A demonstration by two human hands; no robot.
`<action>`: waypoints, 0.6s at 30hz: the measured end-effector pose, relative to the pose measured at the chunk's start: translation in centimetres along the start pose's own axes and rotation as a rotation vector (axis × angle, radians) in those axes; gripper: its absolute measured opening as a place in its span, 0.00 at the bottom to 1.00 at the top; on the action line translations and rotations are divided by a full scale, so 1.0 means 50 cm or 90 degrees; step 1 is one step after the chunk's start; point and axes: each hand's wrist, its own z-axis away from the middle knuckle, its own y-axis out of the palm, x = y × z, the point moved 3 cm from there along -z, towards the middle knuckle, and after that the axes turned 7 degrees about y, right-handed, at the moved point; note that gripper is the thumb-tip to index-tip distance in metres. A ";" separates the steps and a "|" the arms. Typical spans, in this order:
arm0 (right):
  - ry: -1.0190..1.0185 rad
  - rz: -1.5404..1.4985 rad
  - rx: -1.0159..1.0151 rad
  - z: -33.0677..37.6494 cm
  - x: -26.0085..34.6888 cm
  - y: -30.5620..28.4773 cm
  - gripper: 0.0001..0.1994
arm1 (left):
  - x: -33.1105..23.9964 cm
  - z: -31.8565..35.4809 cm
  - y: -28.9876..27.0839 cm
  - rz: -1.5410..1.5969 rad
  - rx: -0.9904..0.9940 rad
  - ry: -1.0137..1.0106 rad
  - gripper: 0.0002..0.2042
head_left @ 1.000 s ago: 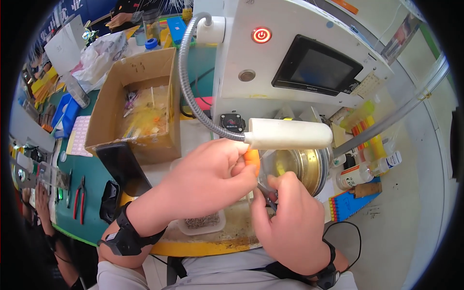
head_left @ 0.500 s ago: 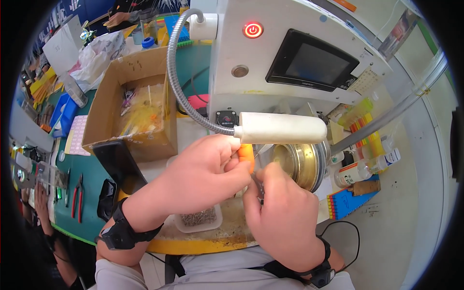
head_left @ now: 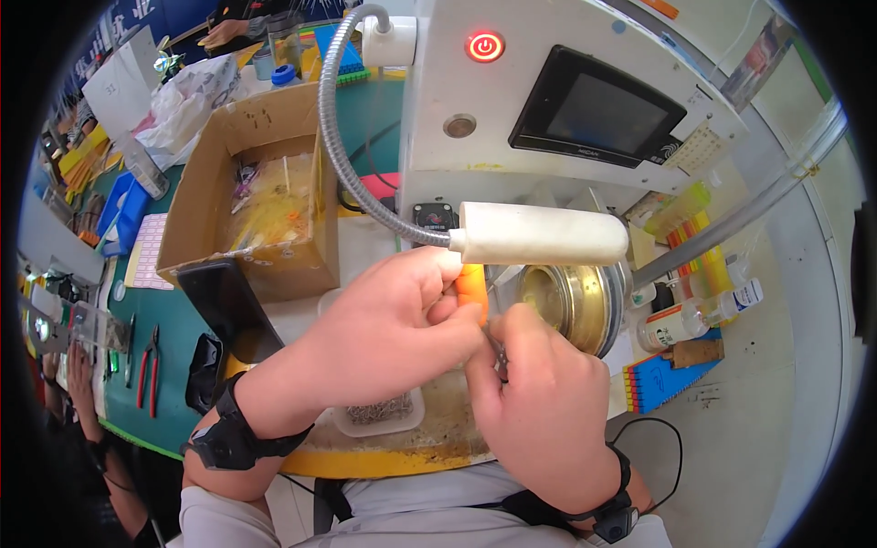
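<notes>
"Largest entry?"
"White machine (head_left: 437, 68) with dark screen (head_left: 598, 105); beyond the white cylinder (head_left: 544, 234)."
"Next?"
"Cardboard box (head_left: 301, 269), open, yellowish scraps (head_left: 274, 219) inside; left of the cylinder. Brass-coloured round vessel (head_left: 589, 315); below the cylinder, toward its right end."
"Hands?"
"Left hand (head_left: 393, 310), fingers curled in narrow; below the cylinder's left end. Right hand (head_left: 544, 411), closed on a tool; farther below the cylinder."
"Smaller goods?"
"Plastic tray (head_left: 409, 424) of small metal pieces (head_left: 379, 408); below and left of the cylinder. Orange piece (head_left: 470, 288) at the left fingers (worn or pinched, cannot tell); under the cylinder's left end. Dark tool (head_left: 501, 363), mostly hidden; below the cylinder."
</notes>
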 end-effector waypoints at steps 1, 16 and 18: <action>0.001 0.000 -0.001 0.000 -0.001 0.000 0.12 | -0.001 0.001 0.002 0.008 -0.004 0.003 0.10; 0.021 -0.025 0.001 0.002 0.000 -0.001 0.11 | 0.000 0.001 0.008 -0.014 -0.042 0.025 0.02; 0.019 -0.029 -0.001 0.002 0.000 -0.002 0.11 | -0.003 0.002 0.010 -0.014 -0.039 0.025 0.02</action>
